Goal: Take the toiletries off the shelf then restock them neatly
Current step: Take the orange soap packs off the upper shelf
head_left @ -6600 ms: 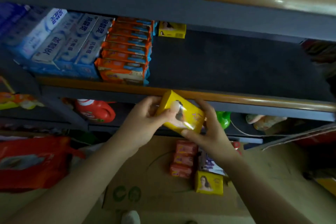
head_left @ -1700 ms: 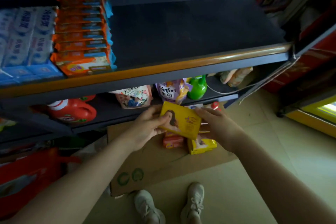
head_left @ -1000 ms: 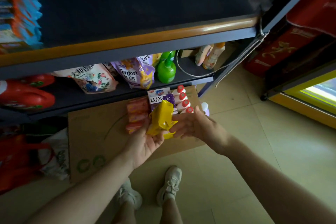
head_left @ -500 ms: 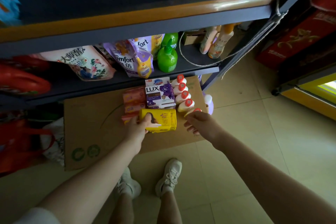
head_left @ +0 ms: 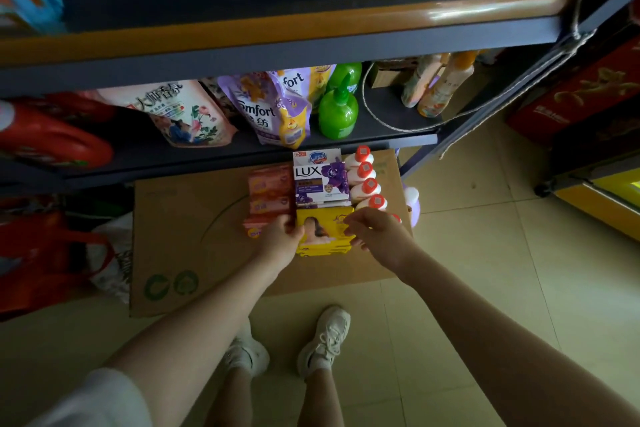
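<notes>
**Asker:** Between the two hands, what sits there?

**Describer:** Between the fingers lies a yellow soap box (head_left: 323,231), on top of a short stack of the same boxes on a flattened cardboard sheet (head_left: 194,236) on the floor. A second ago the left hand (head_left: 281,243) carried this box in mid-air, and before that it was up at shelf height. Now it is down on the stack.

**Asker:** Are the hands gripping it?

**Describer:** The left hand's thumb and fingers pinch the box's left edge. The right hand (head_left: 375,231) rests curled fingertips on the box's right end; whether they grip or only steady it I cannot tell.

**Asker:** What does that mean for the job?

**Describer:** I judge this the unloading half: the top shelf (head_left: 311,31) shows a wide bare dark surface, and restocking has not begun.

**Asker:** What else is close?

**Describer:** Just beyond the fingertips lie purple Lux soap boxes (head_left: 320,180). Touching the left fingers' far side is a stack of orange soap bars (head_left: 270,194). Past the right fingers runs a row of white bottles with red caps (head_left: 365,180). Farther off, the lower shelf (head_left: 242,152) holds pouches and a green bottle (head_left: 337,111). Its edge overhangs the sheet's far side, so reaching there is tight.
</notes>
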